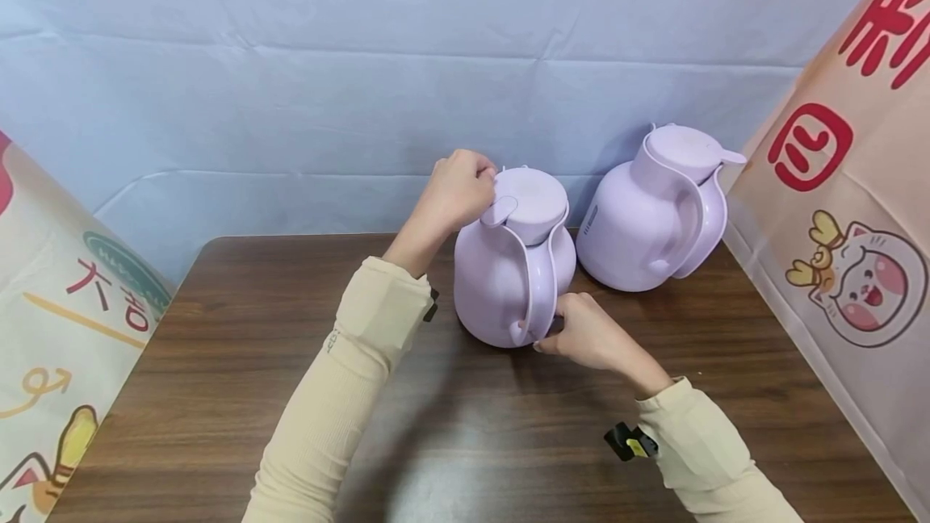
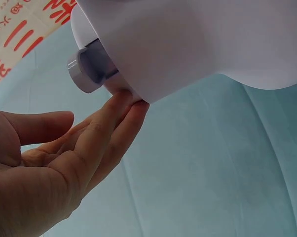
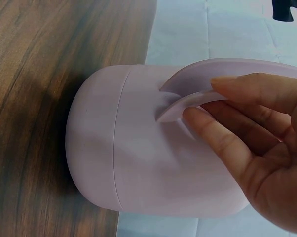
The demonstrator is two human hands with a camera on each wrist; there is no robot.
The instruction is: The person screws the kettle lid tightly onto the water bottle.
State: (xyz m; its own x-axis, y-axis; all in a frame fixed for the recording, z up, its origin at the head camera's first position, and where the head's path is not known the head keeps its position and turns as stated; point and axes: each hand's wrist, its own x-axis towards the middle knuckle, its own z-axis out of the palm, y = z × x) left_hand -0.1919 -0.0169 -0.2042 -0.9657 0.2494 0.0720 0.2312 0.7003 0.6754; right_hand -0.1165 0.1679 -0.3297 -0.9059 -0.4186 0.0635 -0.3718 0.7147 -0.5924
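A lavender thermos jug [image 1: 488, 277] stands upright on the wooden table, its handle [image 1: 541, 289] toward me and its round lid [image 1: 536, 194] on top. My right hand [image 1: 590, 333] pinches the lower handle between thumb and index finger, as the right wrist view shows close up. At the top left of the jug is my left hand [image 1: 459, 190]. In the left wrist view its fingertips [image 2: 138, 107] touch the jug's upper edge, beside a small protruding lid lever [image 2: 84, 71]; the thumb is apart from the jug.
A second lavender thermos jug [image 1: 632, 220] stands just behind and to the right. The dark wooden table [image 1: 276, 361] meets a pale blue cloth backdrop [image 1: 291, 103] at the back. Printed panels with red characters and cartoons flank the left [image 1: 51, 329] and right [image 1: 872, 208] sides.
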